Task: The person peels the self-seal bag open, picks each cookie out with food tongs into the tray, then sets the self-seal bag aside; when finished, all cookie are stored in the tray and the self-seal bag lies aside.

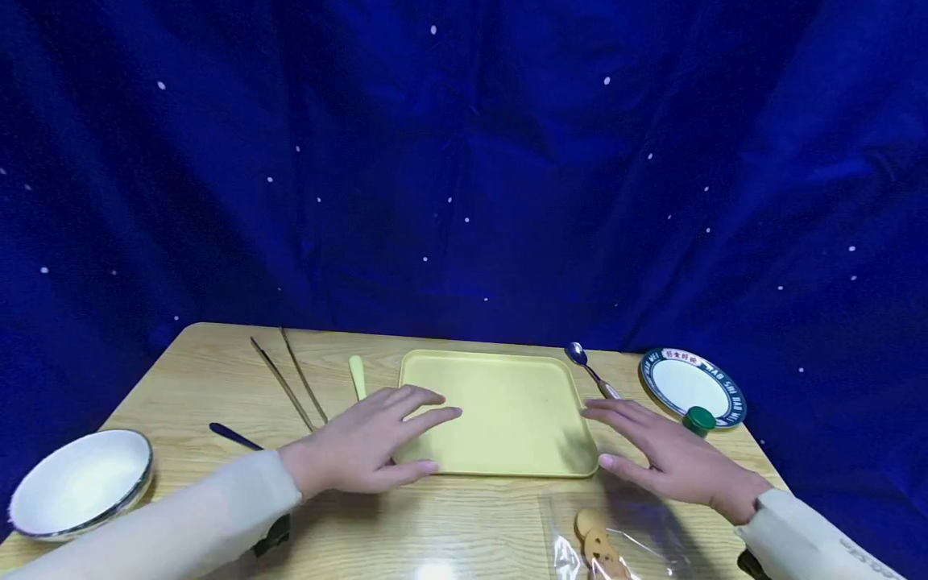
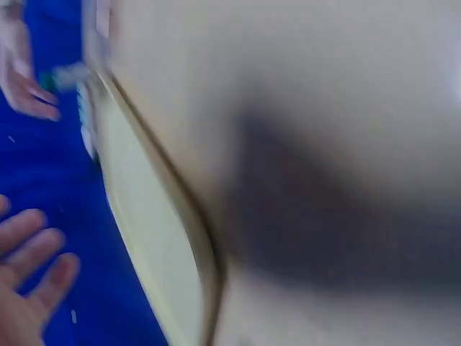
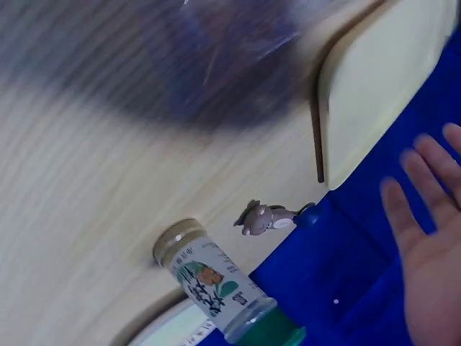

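Note:
A pale yellow rectangular tray [image 1: 500, 411] lies on the wooden table between the two hands. My left hand [image 1: 373, 439] hovers over its left end, fingers spread and holding nothing. To the right, my right hand [image 1: 670, 455] is held out beside the tray's right edge, its fingers extended and nothing in its grasp. In the right wrist view the right hand [image 3: 436, 245] shows apart from the tray [image 3: 392, 86]. Below the right hand lies a clear plastic bag with round cookies [image 1: 598, 544]. A seasoning bottle [image 3: 216, 281] with a green cap stands just beyond that hand.
Behind the right hand are a spoon [image 1: 590, 370] with an animal-shaped handle and a dark-rimmed plate [image 1: 689, 387]. At left are a white bowl [image 1: 83, 479], long metal tongs [image 1: 281, 379], a dark handle [image 1: 234, 436] and a light green handle [image 1: 358, 377]. A blue curtain hangs behind the table.

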Demonstrator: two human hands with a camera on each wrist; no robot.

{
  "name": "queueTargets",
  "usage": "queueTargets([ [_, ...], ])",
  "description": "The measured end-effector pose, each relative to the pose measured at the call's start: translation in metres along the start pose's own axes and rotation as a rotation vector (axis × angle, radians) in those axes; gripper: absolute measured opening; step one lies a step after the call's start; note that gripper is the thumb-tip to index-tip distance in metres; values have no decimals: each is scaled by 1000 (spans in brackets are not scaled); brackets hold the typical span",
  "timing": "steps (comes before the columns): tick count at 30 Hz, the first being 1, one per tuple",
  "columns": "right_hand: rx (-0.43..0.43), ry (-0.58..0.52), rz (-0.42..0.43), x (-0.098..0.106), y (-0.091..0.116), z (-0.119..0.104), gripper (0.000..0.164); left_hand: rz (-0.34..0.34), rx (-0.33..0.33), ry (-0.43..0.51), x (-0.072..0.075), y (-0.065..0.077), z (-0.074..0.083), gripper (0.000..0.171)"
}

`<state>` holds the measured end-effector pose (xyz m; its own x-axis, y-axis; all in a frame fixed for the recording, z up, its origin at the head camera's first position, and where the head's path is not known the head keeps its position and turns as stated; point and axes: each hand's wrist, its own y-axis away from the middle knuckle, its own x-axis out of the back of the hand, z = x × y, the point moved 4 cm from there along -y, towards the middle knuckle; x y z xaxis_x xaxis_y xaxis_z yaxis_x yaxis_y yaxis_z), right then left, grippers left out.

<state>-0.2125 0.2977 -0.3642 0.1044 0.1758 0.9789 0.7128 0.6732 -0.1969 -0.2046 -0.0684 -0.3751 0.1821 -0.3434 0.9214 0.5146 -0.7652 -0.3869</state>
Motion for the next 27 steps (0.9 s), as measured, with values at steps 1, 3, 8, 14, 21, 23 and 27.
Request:
queueTargets([
  [1,-25,-52,-10,1,2,0,47,-8,48,107,-1,-3,8,54],
  [3,-43,-167,-40,1,6,1,28,-43,155,380,-7,-8,25,43],
  [8,-65,-540,-296,-13,14,6,13,-101,408,1051,-38,-21,67,24],
  [14,-131,-670,-444,-33,23,15,15,-174,744,1461,-83,-35,108,18],
  [21,-92,-789,-439,-46,28,21,11,-247,842,1461,-109,-54,135,21],
  [23,-89,-828,-459,-49,28,23,12,-256,846,1422,-112,-59,139,19],
  [27,-67,-871,-489,-55,28,22,13,-234,817,1302,-115,-65,145,17],
])
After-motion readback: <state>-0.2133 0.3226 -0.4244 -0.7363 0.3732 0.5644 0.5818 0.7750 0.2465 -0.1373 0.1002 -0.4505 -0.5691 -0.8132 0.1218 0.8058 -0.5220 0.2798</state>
